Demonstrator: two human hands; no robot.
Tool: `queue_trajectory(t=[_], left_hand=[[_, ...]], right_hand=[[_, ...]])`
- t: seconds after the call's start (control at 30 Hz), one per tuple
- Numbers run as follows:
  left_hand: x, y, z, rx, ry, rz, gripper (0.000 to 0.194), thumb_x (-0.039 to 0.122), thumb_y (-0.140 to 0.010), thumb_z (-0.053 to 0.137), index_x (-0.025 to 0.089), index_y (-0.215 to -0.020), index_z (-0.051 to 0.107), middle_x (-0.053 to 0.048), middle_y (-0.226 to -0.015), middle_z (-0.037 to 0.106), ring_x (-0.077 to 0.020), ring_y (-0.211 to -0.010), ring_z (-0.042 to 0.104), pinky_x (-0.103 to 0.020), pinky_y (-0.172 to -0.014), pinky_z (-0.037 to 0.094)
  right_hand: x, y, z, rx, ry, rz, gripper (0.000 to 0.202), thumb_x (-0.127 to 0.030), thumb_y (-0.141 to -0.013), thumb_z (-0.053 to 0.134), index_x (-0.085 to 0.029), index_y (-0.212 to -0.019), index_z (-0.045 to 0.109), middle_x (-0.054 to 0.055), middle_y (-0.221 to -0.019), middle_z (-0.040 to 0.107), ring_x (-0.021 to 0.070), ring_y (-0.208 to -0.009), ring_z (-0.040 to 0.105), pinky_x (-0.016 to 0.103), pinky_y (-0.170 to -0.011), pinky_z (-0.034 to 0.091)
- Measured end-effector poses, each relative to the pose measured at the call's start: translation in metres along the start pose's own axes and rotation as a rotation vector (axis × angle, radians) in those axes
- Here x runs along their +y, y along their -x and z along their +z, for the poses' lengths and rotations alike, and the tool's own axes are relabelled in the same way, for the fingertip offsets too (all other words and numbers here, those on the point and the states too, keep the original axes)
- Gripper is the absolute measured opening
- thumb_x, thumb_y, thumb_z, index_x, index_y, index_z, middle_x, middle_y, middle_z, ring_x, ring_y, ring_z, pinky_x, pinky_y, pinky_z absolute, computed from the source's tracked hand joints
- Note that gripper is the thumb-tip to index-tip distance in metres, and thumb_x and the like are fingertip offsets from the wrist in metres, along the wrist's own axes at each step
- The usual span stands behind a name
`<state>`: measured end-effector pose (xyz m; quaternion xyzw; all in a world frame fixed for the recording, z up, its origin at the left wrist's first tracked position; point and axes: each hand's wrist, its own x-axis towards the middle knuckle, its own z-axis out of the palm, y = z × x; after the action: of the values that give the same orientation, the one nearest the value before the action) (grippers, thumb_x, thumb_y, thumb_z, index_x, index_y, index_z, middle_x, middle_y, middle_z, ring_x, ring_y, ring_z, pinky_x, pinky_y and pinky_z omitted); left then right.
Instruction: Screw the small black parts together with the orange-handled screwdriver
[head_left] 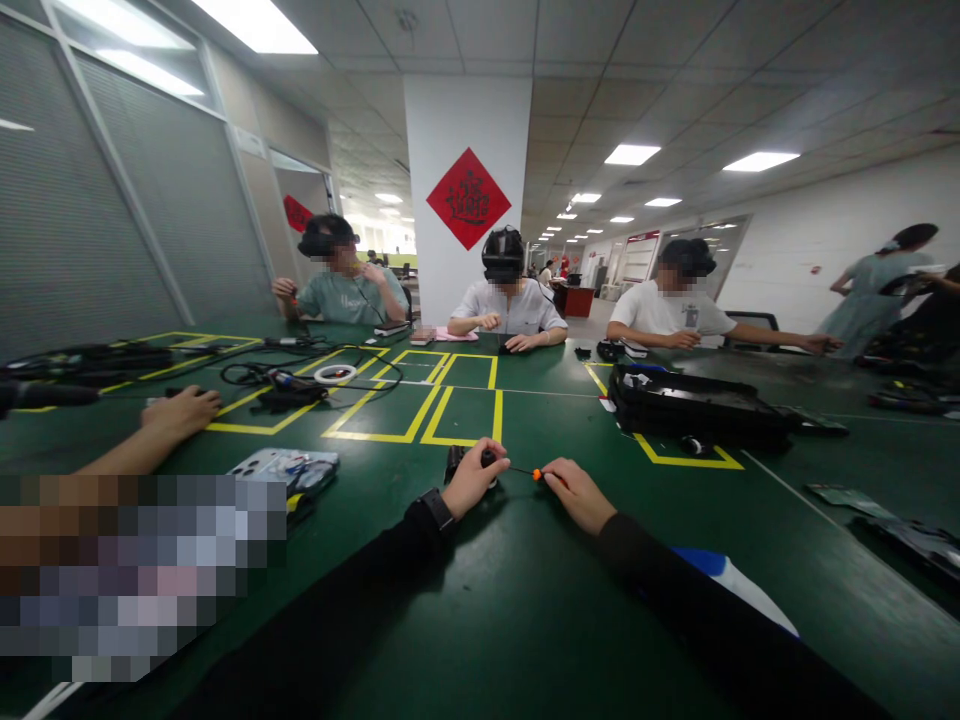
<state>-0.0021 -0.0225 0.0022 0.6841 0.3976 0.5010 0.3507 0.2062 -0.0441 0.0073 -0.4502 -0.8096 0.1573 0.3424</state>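
Through the head camera I see my left hand [471, 482] over the green tabletop [487, 650], its grip pinching a small black part [454, 462] whose details are too small for me to read. My right hand [577, 494], just beside it, has its grip closed around an orange-ended tool [538, 475], the thin shaft pointing left toward the part; I can't tell whether the tip touches. Both things sit near the tabletop's middle, on my side of the yellow tape outlines [461, 442]. Farther right I see a black tray [697, 405]; to my left, a co-worker's hand [181, 412] rests on the tabletop.
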Motion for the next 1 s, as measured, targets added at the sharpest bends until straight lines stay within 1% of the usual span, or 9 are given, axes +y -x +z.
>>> queue_trajectory(t=[0.1, 0.2, 0.33, 0.43, 0.57, 0.7, 0.83, 0.93, 1.0], left_hand=[[-0.0001, 0.0001, 0.0002, 0.012, -0.013, -0.004, 0.021, 0.033, -0.071, 0.054, 0.016, -0.085, 0.052, 0.0, -0.078, 0.054, -0.0116, -0.073, 0.05, -0.026, -0.072, 0.039], [0.0002, 0.0006, 0.0001, -0.006, -0.016, -0.015, 0.023, 0.034, -0.071, 0.054, 0.016, -0.086, 0.052, 0.0, -0.077, 0.054, -0.0115, -0.071, 0.05, -0.025, -0.07, 0.039], [-0.001, 0.0006, 0.0003, -0.01, -0.003, -0.023, 0.023, 0.033, -0.071, 0.054, 0.016, -0.087, 0.051, 0.0, -0.076, 0.054, -0.0114, -0.07, 0.05, -0.025, -0.068, 0.04], [-0.0026, -0.0001, 0.0009, 0.001, 0.001, -0.025, 0.022, 0.032, -0.07, 0.054, 0.016, -0.086, 0.052, 0.0, -0.077, 0.054, -0.0113, -0.071, 0.05, -0.025, -0.069, 0.04], [-0.0027, -0.0001, 0.0011, 0.003, -0.01, -0.015, 0.022, 0.034, -0.071, 0.053, 0.017, -0.085, 0.052, 0.0, -0.079, 0.054, -0.0112, -0.072, 0.05, -0.024, -0.07, 0.039], [-0.0012, 0.0005, 0.0006, -0.016, -0.016, -0.01, 0.023, 0.034, -0.071, 0.053, 0.017, -0.086, 0.052, 0.0, -0.079, 0.054, -0.0111, -0.071, 0.049, -0.024, -0.069, 0.039], [-0.0006, -0.0002, 0.0003, -0.018, -0.017, -0.019, 0.021, 0.033, -0.071, 0.053, 0.017, -0.085, 0.052, 0.0, -0.078, 0.054, -0.0115, -0.072, 0.05, -0.025, -0.071, 0.039], [0.0005, -0.0005, 0.0004, -0.009, -0.018, -0.029, 0.021, 0.032, -0.07, 0.054, 0.017, -0.084, 0.052, 0.0, -0.078, 0.053, -0.012, -0.074, 0.049, -0.025, -0.072, 0.038], [0.0019, -0.0001, 0.0007, -0.003, -0.014, -0.034, 0.021, 0.032, -0.07, 0.054, 0.017, -0.084, 0.052, 0.0, -0.078, 0.053, -0.0119, -0.073, 0.049, -0.025, -0.071, 0.039]], right_hand=[[-0.0021, 0.001, -0.0016, -0.002, 0.004, -0.024, 0.014, -0.023, -0.078, 0.046, -0.017, -0.087, 0.056, 0.004, -0.086, 0.055, 0.0152, -0.082, 0.05, 0.029, -0.076, 0.039], [-0.005, 0.0025, -0.0026, -0.006, -0.014, -0.015, 0.017, -0.023, -0.073, 0.053, -0.018, -0.089, 0.054, 0.003, -0.087, 0.055, 0.0147, -0.081, 0.05, 0.028, -0.074, 0.04], [-0.005, 0.0017, -0.0015, 0.006, -0.013, 0.011, 0.017, -0.023, -0.079, 0.044, -0.018, -0.091, 0.055, 0.004, -0.089, 0.056, 0.0153, -0.086, 0.049, 0.03, -0.078, 0.038], [-0.003, 0.0, -0.001, 0.004, 0.028, -0.027, 0.02, -0.021, -0.082, 0.038, -0.018, -0.085, 0.058, 0.004, -0.086, 0.057, 0.0158, -0.086, 0.048, 0.031, -0.081, 0.037], [-0.0035, 0.0008, -0.0025, 0.019, 0.041, -0.058, 0.013, -0.019, -0.078, 0.046, -0.018, -0.086, 0.056, 0.004, -0.086, 0.055, 0.0158, -0.085, 0.048, 0.03, -0.079, 0.038], [-0.0059, 0.0031, -0.0024, 0.032, 0.012, -0.03, 0.018, -0.019, -0.073, 0.052, -0.017, -0.091, 0.053, 0.004, -0.089, 0.054, 0.0149, -0.084, 0.049, 0.029, -0.078, 0.039], [-0.0043, 0.0027, -0.0001, 0.036, 0.001, 0.013, 0.019, -0.02, -0.078, 0.044, -0.017, -0.096, 0.053, 0.004, -0.092, 0.054, 0.0147, -0.088, 0.049, 0.03, -0.081, 0.038], [-0.0024, 0.0016, 0.0, 0.025, 0.045, -0.003, 0.018, -0.02, -0.081, 0.04, -0.017, -0.087, 0.056, 0.004, -0.087, 0.056, 0.0156, -0.087, 0.048, 0.031, -0.081, 0.037], [-0.0022, 0.0014, -0.0007, 0.025, 0.057, -0.02, 0.015, -0.02, -0.08, 0.042, -0.017, -0.085, 0.056, 0.004, -0.085, 0.056, 0.016, -0.085, 0.048, 0.031, -0.079, 0.038]])
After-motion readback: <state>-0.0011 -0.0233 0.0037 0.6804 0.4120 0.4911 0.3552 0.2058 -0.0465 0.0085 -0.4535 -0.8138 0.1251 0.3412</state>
